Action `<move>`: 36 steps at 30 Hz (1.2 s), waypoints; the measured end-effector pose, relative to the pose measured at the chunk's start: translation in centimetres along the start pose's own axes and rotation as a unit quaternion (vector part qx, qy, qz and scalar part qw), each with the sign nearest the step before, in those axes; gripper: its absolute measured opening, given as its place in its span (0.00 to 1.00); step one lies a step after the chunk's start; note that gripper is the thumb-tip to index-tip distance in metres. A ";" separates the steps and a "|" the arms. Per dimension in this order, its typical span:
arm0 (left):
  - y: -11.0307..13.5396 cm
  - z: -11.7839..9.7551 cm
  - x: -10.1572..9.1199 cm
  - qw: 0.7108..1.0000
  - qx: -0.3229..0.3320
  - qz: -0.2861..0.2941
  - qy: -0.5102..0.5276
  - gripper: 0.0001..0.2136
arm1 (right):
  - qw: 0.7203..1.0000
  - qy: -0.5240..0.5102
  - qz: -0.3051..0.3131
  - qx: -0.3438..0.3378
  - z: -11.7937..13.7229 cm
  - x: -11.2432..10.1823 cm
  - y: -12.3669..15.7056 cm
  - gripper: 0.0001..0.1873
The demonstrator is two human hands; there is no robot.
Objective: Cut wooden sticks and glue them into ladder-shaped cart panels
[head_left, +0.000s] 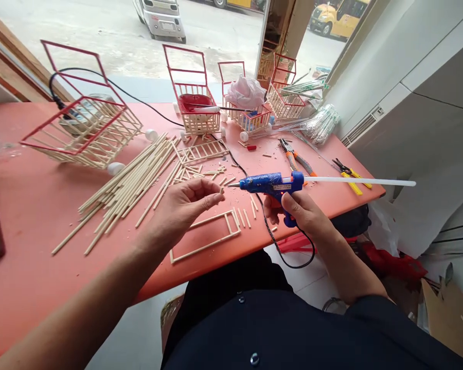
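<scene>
My right hand [299,208] is wrapped round the grip of a blue hot glue gun [264,182], with a long white glue stick [362,181] jutting from its back. The nozzle points left, close to the fingertips of my left hand [189,203]. Those fingers pinch a short wooden stick [221,190], seen almost end-on. Below, on the table, lies a rectangular frame of thin wooden sticks [204,248] with a crosspiece near its right end. Several short cut sticks [247,218] lie to the right of that frame.
Long wooden sticks [127,190] are heaped on the orange table [31,298]. Small stick-built carts with red rims, one large cart [81,131] among them, stand along the back. Pliers [293,154] and yellow-handled cutters [353,177] lie right. A black cord [272,236] crosses the table.
</scene>
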State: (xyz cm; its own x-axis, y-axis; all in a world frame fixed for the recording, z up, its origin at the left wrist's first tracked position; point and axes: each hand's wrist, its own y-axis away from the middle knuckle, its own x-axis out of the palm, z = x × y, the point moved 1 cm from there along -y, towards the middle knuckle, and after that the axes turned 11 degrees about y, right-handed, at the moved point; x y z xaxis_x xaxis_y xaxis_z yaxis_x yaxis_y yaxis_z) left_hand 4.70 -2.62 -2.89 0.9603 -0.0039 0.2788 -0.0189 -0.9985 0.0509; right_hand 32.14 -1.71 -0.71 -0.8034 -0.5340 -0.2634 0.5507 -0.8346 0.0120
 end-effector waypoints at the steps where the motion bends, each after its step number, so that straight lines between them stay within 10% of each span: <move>1: 0.1 0.0 0.0 1.000 0.005 -0.004 0.008 0.15 | 1.000 -0.002 0.004 -0.002 0.2 0.3 -0.1 0.31; 36: 0.9 -0.7 -0.1 0.995 0.072 0.005 -0.064 0.09 | 0.999 0.048 0.019 0.017 2.9 0.6 0.1 0.32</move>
State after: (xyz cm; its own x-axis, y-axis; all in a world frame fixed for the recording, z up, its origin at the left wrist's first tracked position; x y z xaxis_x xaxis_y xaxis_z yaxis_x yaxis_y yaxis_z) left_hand 4.34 -3.44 -2.18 0.9879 -0.0124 0.1543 0.0018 -0.9958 -0.0913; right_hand 31.04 -2.48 1.96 -0.7563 -0.5511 -0.3526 0.5708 -0.8192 0.0562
